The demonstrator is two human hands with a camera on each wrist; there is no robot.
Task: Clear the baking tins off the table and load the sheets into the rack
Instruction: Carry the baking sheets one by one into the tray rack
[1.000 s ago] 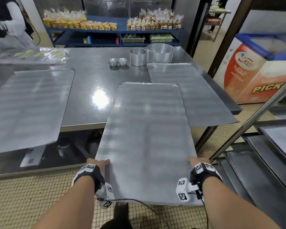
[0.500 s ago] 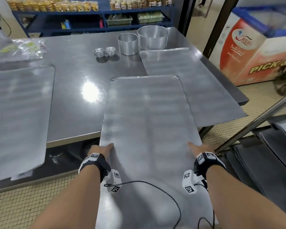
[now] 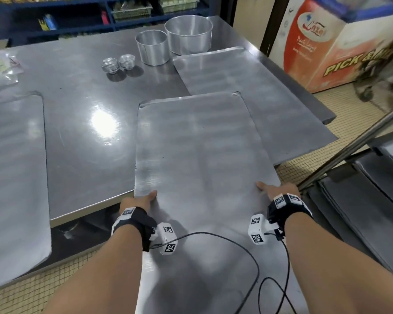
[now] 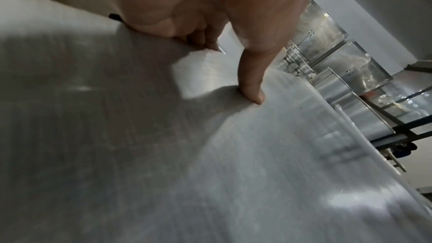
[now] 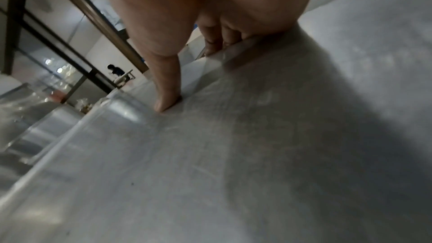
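Left hand (image 3: 138,201): thumb flat on top of the baking sheet (image 3: 197,168), fingers curled under its left edge.
Right hand (image 3: 276,189): mirrored grip, right edge.
Forearms: both extended forward, roughly parallel.

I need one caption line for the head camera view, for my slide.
Both hands, left hand and right hand, grip the long edges of a baking sheet overhanging the steel table.
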